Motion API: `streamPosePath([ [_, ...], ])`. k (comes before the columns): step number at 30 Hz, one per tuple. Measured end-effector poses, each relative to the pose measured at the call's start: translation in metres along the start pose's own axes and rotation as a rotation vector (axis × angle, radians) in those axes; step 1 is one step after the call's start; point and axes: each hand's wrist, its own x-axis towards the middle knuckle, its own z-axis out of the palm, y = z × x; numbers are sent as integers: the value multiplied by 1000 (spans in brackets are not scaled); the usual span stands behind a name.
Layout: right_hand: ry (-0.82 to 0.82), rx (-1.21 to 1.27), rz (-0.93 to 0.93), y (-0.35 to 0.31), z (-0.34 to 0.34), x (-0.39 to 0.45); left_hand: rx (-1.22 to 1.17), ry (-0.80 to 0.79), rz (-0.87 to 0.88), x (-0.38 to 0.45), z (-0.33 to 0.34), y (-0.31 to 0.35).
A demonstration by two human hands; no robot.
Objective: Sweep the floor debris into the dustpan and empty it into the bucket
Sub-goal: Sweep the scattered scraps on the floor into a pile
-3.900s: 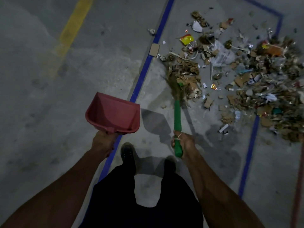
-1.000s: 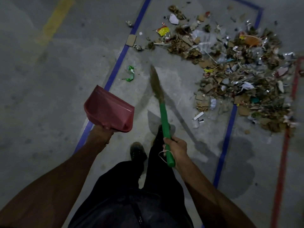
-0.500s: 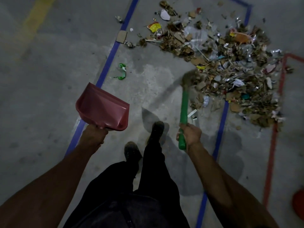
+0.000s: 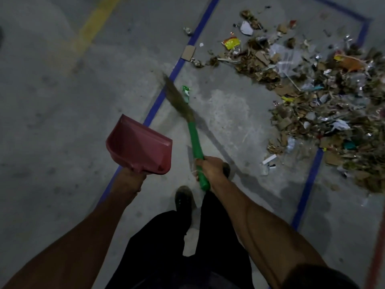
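Concrete floor (image 4: 52, 122) holds mixed debris (image 4: 325, 105); hands grip empty red dustpan (image 4: 141, 146) and green-handled broom (image 4: 192, 132).

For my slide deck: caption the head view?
Right hand swings broom near green wrapper; left hand holds dustpan.

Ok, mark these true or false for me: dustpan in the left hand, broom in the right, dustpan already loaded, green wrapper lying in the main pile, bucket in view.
1. The left hand holds the red dustpan. True.
2. The right hand grips the green-handled broom. True.
3. The dustpan is already full of debris. False: it is raised off the floor and looks empty.
4. The green wrapper lies in the main debris pile. False: it lies apart from the pile, beside the broom's bristles near the blue floor line.
5. The bucket is in view. False: none shows here.
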Motion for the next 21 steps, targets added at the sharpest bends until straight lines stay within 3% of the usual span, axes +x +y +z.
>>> streamPosePath([
  [4, 172, 93, -24, -30, -10, 28, -86, -6, -18, 6, -10, 5],
  [8, 189, 139, -110, -52, -21, 14, -89, 29, -79, 16, -23, 18],
  [16, 14, -35, -253, -67, 21, 18, -233, 24, -122, 45, -33, 88],
  [21, -132, -229, -216, -128, 58, 77, -258, 78, -132, 96, -25, 140],
])
